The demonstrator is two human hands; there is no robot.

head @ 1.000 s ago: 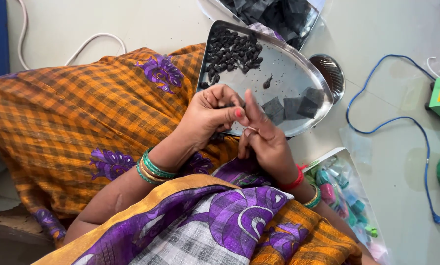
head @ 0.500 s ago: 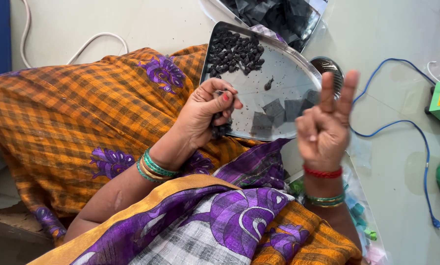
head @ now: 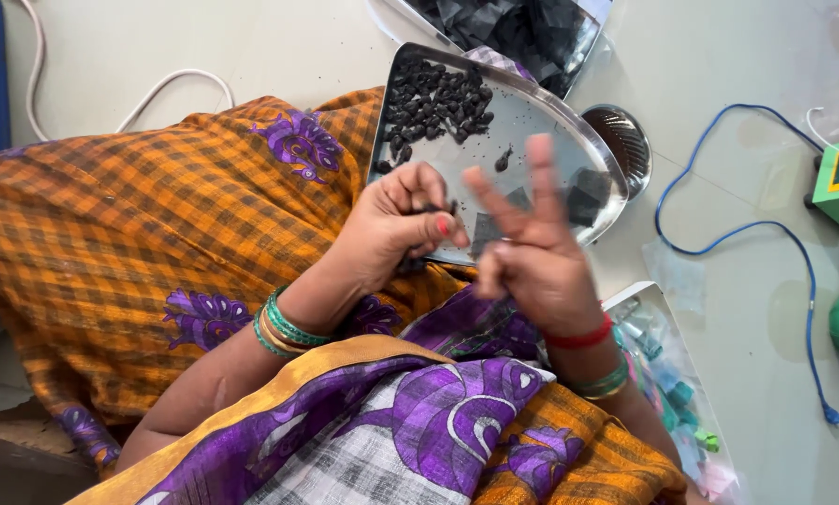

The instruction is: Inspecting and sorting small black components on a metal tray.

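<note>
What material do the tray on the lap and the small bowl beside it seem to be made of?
The tray looks like polished steel: grey, smooth, with a bright rim. The small bowl seems to be the same metal, judging by the ringed reflections inside. The small dark pieces on the tray are matte black; their material is unclear.

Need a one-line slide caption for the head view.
Left hand pinches a small dark piece beside a steel tray; right hand raised, two fingers up.
</note>
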